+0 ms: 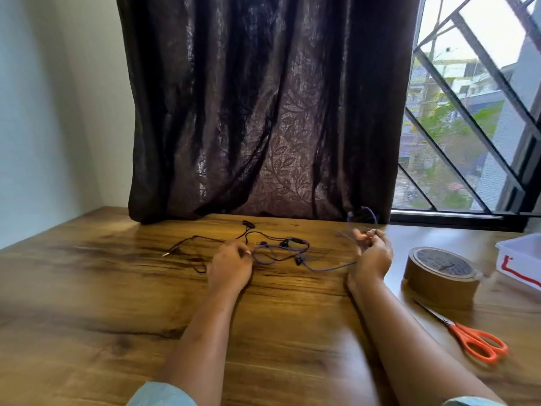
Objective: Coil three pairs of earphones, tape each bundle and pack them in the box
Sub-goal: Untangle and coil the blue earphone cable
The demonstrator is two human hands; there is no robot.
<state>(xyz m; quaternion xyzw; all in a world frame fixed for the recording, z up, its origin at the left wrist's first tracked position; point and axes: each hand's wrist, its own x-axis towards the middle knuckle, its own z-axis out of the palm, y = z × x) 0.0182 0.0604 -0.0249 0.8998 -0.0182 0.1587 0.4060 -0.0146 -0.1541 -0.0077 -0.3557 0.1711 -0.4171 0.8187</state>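
Note:
Purple-corded earphones [281, 253] lie tangled on the wooden table [117, 288] with black earphones [193, 240] beside them. My right hand [371, 256] is raised a little and grips loops of the purple cord, which blur above the fingers. My left hand [231, 265] rests on the table and pinches the purple cord where the wires tangle. A roll of brown tape [442, 276] stands to the right of my right hand. The white plastic box [521, 259] with a red mark sits at the right edge, partly cut off.
Orange-handled scissors [468, 338] lie near the front right, below the tape. A dark curtain [263, 112] hangs down to the table's back edge. A barred window [474, 112] is at the right, and a pale wall at the left.

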